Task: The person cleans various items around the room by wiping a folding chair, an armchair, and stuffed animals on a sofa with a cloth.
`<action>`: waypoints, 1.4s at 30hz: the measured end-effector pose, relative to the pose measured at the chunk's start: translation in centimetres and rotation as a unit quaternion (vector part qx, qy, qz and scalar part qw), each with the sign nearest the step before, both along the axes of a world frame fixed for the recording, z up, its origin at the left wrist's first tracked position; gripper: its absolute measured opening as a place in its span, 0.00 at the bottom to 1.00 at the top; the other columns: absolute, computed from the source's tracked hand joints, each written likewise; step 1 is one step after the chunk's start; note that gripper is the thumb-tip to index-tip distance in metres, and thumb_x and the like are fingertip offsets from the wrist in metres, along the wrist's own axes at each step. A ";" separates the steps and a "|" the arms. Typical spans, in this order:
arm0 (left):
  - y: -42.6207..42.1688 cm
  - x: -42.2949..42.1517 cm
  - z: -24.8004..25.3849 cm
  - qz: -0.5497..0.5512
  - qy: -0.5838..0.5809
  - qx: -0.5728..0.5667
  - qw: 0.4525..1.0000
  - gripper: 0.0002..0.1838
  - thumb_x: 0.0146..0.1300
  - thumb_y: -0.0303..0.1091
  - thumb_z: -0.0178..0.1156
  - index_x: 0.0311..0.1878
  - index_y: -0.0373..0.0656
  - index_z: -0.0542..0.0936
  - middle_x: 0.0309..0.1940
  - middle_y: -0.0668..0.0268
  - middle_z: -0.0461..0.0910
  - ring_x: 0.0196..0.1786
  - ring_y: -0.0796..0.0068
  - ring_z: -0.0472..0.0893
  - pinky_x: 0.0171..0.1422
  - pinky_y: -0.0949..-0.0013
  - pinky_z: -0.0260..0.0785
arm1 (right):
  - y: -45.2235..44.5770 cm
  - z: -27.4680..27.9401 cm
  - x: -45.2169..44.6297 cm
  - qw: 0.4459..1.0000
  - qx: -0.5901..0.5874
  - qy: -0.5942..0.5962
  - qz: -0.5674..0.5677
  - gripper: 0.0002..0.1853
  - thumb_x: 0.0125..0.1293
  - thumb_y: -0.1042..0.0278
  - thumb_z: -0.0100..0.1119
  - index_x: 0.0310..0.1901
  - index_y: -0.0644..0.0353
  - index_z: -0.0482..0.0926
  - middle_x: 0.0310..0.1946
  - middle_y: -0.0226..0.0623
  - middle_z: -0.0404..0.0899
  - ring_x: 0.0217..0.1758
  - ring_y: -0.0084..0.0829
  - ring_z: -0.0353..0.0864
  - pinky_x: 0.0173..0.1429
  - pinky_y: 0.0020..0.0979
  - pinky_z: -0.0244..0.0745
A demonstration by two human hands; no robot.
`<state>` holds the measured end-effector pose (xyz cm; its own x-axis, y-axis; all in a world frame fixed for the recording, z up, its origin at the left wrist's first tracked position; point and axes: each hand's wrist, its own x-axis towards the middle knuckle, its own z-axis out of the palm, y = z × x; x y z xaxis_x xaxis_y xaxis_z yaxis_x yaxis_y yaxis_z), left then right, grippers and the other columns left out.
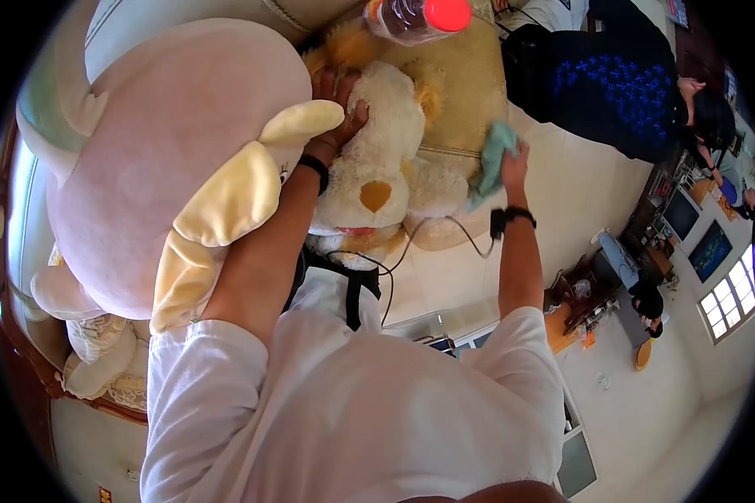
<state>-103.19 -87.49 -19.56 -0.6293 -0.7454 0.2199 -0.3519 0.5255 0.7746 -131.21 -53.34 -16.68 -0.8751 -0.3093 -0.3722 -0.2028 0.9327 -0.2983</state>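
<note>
A cream plush dog (390, 126) with an orange nose lies on the beige sofa seat (466, 75). On its head rests my left hand (340, 109), fingers curled into the fur and thumb apart. Out to the right, my right hand (514, 168) is closed on a teal cloth (495, 159), slightly blurred, at the seat's edge beside the dog's paw. A large pink plush toy (176, 159) with yellow satin-like frills leans against my left forearm.
A clear jar with a red lid (447, 14) stands beyond the dog. A black cable (411, 243) hangs by the dog. One person in dark clothes (612, 80) bends at the upper right; other people are farther right, near furniture. Patterned cushions (109, 360) lie lower left.
</note>
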 end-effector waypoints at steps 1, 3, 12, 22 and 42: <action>0.1 0.1 -0.2 0.002 -0.014 0.005 1.000 0.25 0.57 0.52 0.52 0.53 0.48 0.76 0.51 0.50 0.67 0.55 0.44 0.65 0.61 0.44 0.60 | 4.3 0.1 0.5 0.999 0.042 -0.021 -0.022 0.29 0.65 0.64 0.56 0.63 0.66 0.62 0.60 0.57 0.71 0.63 0.57 0.70 0.66 0.45 0.65; -0.1 0.4 -0.4 -0.009 -0.042 0.002 0.999 0.25 0.57 0.52 0.53 0.54 0.48 0.76 0.50 0.50 0.67 0.55 0.43 0.65 0.61 0.44 0.60 | 11.1 0.2 2.6 0.990 0.131 -0.054 0.006 0.31 0.64 0.66 0.56 0.65 0.68 0.58 0.61 0.60 0.69 0.64 0.59 0.69 0.66 0.47 0.64; 0.5 -0.3 -2.6 -0.011 0.000 -0.026 1.000 0.24 0.59 0.49 0.51 0.54 0.46 0.76 0.52 0.52 0.67 0.54 0.46 0.66 0.59 0.46 0.60 | -5.3 3.2 7.8 0.969 -0.047 0.053 0.238 0.28 0.59 0.63 0.66 0.58 0.65 0.67 0.50 0.54 0.76 0.52 0.55 0.76 0.56 0.44 0.72; -1.6 -0.8 -4.9 -0.016 0.012 -0.148 0.989 0.23 0.59 0.50 0.52 0.50 0.43 0.74 0.48 0.52 0.68 0.53 0.48 0.66 0.55 0.48 0.59 | 0.2 3.8 18.3 0.994 -0.031 0.017 0.105 0.34 0.49 0.55 0.71 0.58 0.54 0.69 0.46 0.53 0.76 0.48 0.56 0.76 0.52 0.49 0.74; -6.2 0.9 -6.0 -0.031 -0.089 -0.183 0.979 0.22 0.63 0.37 0.54 0.59 0.38 0.74 0.56 0.49 0.73 0.59 0.44 0.69 0.65 0.46 0.59 | 9.9 5.2 23.6 0.948 0.097 -0.053 0.298 0.32 0.50 0.57 0.68 0.61 0.41 0.75 0.52 0.40 0.72 0.58 0.44 0.68 0.53 0.48 0.70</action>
<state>-102.27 -93.67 -25.59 -0.7236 -0.5964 0.3474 -0.4221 0.7807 0.4608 -107.58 -43.46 -11.50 -0.5210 -0.6543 -0.5481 -0.6901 0.7008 -0.1807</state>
